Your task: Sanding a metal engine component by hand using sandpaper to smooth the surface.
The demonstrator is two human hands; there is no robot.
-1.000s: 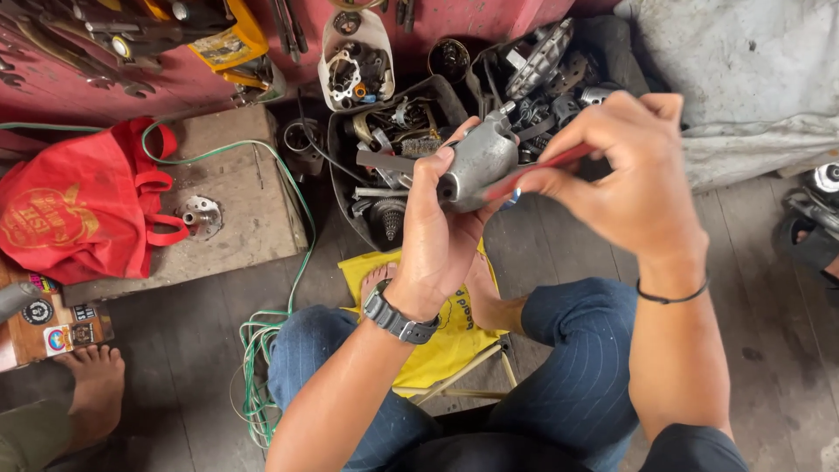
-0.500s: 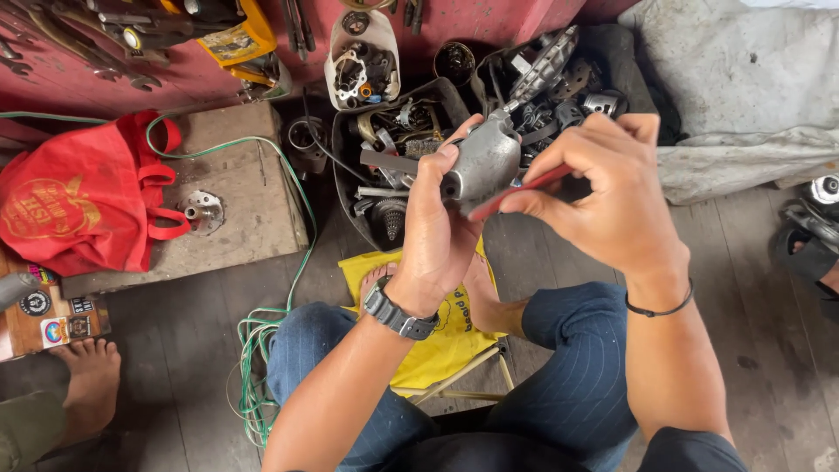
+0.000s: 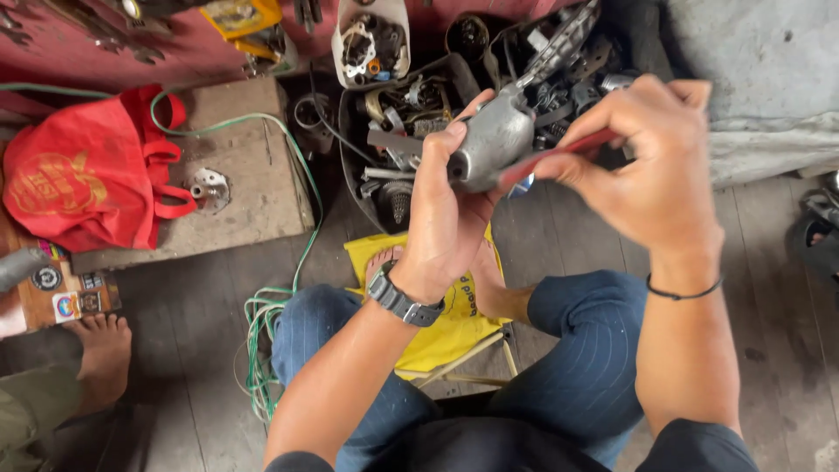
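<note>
My left hand (image 3: pixel 447 214) grips a grey metal motor housing (image 3: pixel 491 144) and holds it up over my knees. My right hand (image 3: pixel 648 162) pinches a red-handled tool (image 3: pixel 559 153) whose tip meets the lower end of the housing. A dark watch (image 3: pixel 404 301) sits on my left wrist and a thin black band (image 3: pixel 682 291) on my right. I sit on a low stool with my jeans-clad knees apart.
Behind my hands stands a black bin of metal parts (image 3: pixel 398 131), with a white tub of parts (image 3: pixel 371 39) beyond it. A red bag (image 3: pixel 83 170) lies on a wooden board at left. Green cable (image 3: pixel 262 323) coils on the plank floor. Another person's bare foot (image 3: pixel 103 345) rests at lower left.
Both hands and the housing have drifted slightly left and lower in view. My right hand has closed in on the housing with the red tool.
</note>
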